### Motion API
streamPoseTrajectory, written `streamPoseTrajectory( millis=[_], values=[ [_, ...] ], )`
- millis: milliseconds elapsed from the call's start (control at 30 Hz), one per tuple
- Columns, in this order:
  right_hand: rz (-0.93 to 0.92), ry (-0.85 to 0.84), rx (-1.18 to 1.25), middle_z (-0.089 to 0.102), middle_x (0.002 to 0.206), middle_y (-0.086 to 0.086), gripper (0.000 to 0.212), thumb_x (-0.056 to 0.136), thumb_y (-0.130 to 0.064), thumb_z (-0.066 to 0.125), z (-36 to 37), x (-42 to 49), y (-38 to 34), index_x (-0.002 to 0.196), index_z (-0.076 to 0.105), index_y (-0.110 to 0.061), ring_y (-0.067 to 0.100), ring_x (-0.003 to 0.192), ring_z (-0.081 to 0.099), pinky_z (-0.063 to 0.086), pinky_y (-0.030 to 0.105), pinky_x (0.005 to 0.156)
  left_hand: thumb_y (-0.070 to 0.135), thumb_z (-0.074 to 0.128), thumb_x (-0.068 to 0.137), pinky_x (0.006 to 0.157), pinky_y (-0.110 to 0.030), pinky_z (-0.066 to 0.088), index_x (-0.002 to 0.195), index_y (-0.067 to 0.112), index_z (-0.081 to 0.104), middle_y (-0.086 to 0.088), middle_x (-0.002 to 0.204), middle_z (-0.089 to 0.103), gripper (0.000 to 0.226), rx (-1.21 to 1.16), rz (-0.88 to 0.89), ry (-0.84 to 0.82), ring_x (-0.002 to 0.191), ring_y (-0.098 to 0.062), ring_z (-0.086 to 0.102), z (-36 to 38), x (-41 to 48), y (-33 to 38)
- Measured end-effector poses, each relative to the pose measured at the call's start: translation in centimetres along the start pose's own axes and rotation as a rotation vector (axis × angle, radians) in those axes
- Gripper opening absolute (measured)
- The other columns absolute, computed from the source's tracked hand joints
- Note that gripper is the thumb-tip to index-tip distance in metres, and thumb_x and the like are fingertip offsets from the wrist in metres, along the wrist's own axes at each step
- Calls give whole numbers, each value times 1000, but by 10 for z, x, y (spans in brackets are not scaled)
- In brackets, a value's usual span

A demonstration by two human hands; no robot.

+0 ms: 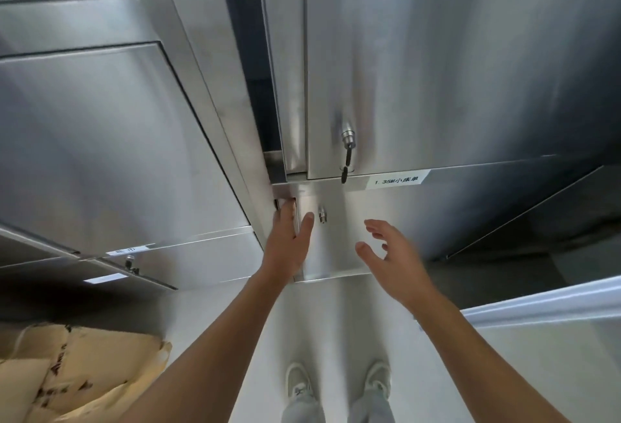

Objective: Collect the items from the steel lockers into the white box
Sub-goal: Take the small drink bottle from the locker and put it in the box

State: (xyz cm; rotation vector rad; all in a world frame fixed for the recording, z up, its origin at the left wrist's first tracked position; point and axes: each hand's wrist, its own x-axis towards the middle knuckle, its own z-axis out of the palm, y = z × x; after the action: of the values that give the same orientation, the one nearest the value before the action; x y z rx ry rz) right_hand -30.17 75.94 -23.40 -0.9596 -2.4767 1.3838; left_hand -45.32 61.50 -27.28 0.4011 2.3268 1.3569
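Observation:
I face a wall of steel lockers. My left hand (289,241) lies on the left edge of a lower locker door (339,241), fingers curled around the edge near a small lock cylinder (322,213). My right hand (391,254) hovers open in front of the same door, touching nothing. The locker above (437,69) has a key (346,157) hanging in its lock, and its door stands slightly ajar, with a dark gap at its left. A white label (397,180) sits under it. No items or white box are in view.
An open steel door (537,207) juts out on the right, another (134,271) low on the left. Beige printed sacks (77,369) lie at the bottom left. A white ledge (551,301) runs along the right. My shoes (336,385) stand on the pale floor.

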Motion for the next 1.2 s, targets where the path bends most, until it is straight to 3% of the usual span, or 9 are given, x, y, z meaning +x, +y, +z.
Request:
streamPoseTrajectory(
  millis=[100, 200, 267, 367, 567, 933, 1200],
  values=[
    [8, -3, 13, 61, 136, -4, 48, 95, -27, 69, -5, 5, 9, 140, 56, -16, 11, 124, 56, 42, 30, 108, 60, 49, 88, 107, -44, 43, 130, 33, 45, 12, 133, 55, 51, -96, 1, 19, 125, -11, 53, 5, 2, 3],
    [17, -11, 30, 61, 135, -5, 48, 95, -27, 70, -10, 9, 20, 140, 56, -16, 11, 124, 56, 43, 32, 108, 55, 52, 90, 101, -35, 45, 119, 41, 48, 27, 120, 60, 32, -114, 0, 41, 120, -5, 56, 7, 0, 8],
    [21, -15, 38, 61, 134, -6, 48, 95, -28, 70, -16, 12, 27, 139, 57, -17, 10, 124, 56, 43, 31, 108, 51, 53, 93, 98, -31, 45, 117, 40, 48, 26, 119, 60, 26, -99, 3, 44, 120, -5, 56, 8, 0, 11],
    [21, -21, 42, 61, 133, -8, 47, 95, -30, 70, -27, 19, 34, 139, 57, -20, 8, 122, 55, 43, 31, 108, 49, 54, 95, 101, -35, 45, 124, 32, 48, 14, 128, 59, 35, -64, -1, 37, 121, -7, 55, 12, 1, 16],
    [17, -6, 54, 62, 132, -8, 46, 93, -30, 71, -50, 32, 42, 137, 58, -22, 9, 123, 56, 44, 34, 108, 46, 58, 93, 102, -40, 48, 123, 28, 50, 10, 125, 62, 36, -84, 1, 23, 116, -8, 59, 36, 4, 30],
    [57, 59, 83, 62, 133, -7, 46, 94, -30, 70, -110, 37, 76, 138, 58, -21, 9, 123, 55, 40, 27, 107, 33, 60, 95, 96, -28, 49, 118, 29, 55, 16, 115, 66, 24, -105, -1, 70, 105, 1, 62, 75, 3, 56],
    [86, 47, 100, 61, 135, -8, 47, 95, -31, 69, -129, 33, 91, 140, 56, -22, 10, 126, 53, 41, 33, 112, 29, 61, 95, 92, -20, 47, 121, 28, 56, 15, 115, 67, 26, -163, -2, 74, 103, 4, 63, 101, 0, 66]
  ],
)
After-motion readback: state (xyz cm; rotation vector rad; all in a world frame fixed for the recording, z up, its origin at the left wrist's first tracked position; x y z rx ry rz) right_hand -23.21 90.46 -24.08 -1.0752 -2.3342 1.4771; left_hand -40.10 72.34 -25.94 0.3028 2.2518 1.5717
